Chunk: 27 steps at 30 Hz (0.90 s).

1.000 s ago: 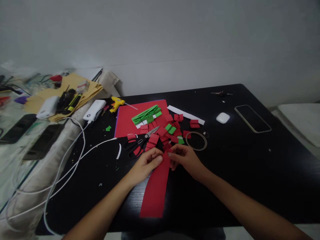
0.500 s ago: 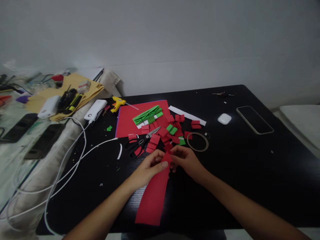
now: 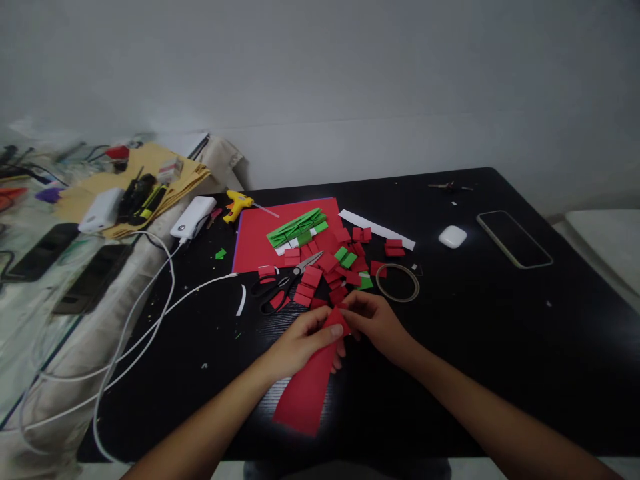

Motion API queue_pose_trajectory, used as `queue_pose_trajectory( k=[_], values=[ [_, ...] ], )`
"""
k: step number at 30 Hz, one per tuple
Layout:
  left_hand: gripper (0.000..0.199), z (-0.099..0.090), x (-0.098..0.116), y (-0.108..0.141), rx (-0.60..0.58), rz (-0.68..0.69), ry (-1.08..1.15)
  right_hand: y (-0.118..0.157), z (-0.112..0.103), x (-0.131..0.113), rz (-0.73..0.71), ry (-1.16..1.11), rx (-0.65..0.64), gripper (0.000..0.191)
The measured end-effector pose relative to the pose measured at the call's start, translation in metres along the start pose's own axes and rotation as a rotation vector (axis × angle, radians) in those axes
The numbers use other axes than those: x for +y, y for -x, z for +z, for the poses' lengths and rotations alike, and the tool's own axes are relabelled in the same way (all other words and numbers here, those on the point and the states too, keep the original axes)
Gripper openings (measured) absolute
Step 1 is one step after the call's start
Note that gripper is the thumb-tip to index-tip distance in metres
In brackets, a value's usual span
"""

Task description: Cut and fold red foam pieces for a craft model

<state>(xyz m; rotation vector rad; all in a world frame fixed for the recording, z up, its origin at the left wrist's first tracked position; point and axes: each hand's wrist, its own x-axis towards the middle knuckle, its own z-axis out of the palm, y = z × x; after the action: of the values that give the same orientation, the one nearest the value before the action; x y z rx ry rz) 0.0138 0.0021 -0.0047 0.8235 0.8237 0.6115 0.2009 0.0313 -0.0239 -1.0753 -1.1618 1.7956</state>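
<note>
A long red paper strip [image 3: 307, 390] hangs from both hands toward the front edge of the black table, its upper end folded to a point. My left hand [image 3: 305, 340] is closed on it, thumb pressed on top near the fold. At the folded end, my right hand [image 3: 373, 323] pinches the paper; its fingertips are partly hidden. Just beyond lie small folded red pieces [image 3: 309, 277] and folded green pieces [image 3: 345, 257]. Black-handled scissors [image 3: 285, 283] lie left of them. A bundle of green folded paper [image 3: 297, 228] rests on a red sheet [image 3: 255, 230].
A yellow glue gun [image 3: 237, 205] and white power bank [image 3: 193, 219] lie at the back left, with white cables [image 3: 170, 300]. To the right are a tape ring [image 3: 398, 283], white case [image 3: 453, 237] and phone [image 3: 514, 239]. A white strip [image 3: 377, 229] lies behind.
The strip's lower end has risen slightly. The folded tip has shifted and spread to the right under my left thumb, and fingers of my left hand now show beneath the paper.
</note>
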Motion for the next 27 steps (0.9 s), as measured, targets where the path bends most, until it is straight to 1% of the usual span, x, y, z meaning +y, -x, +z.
queue_pose_trajectory(
  k=[12, 19, 27],
  values=[
    [0.039, -0.0004, 0.0013, 0.0007, 0.008, 0.040, -0.059, 0.0007, -0.0008, 0.0010, -0.021, 0.013, -0.055, 0.039],
    [0.049, -0.0008, 0.0011, -0.0004, 0.100, -0.033, -0.084, 0.0037, -0.0009, -0.0014, -0.049, 0.064, -0.082, 0.038],
    [0.053, -0.0031, -0.0006, -0.0012, 0.134, -0.021, -0.130, 0.0059, -0.0019, -0.0019, -0.091, 0.120, -0.096, 0.035]
  ],
)
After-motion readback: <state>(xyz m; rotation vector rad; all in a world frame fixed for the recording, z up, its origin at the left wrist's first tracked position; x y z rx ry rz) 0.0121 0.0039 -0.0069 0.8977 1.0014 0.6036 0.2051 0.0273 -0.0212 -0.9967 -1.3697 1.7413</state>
